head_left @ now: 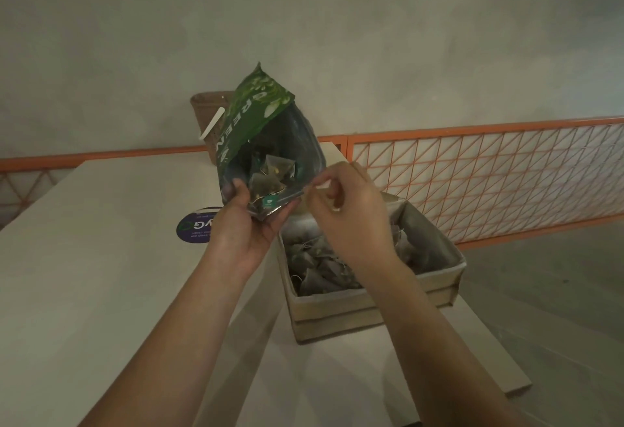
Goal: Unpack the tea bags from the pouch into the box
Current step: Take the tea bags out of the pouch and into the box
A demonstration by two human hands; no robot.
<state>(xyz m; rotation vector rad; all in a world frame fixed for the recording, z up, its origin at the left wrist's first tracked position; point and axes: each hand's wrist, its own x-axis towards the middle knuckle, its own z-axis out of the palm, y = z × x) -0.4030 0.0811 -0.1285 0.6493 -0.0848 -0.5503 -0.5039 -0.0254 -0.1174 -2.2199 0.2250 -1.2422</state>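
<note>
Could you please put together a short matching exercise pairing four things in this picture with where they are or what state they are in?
Things:
1. pouch
2. box
3. round sticker
4. railing

States:
A. orange, behind the table
B. held open by both hands
C. dark blue, flat on the table
D. tea bags lying inside, on the table

Pairs: 1-B, 2-D, 3-C, 4-A
</note>
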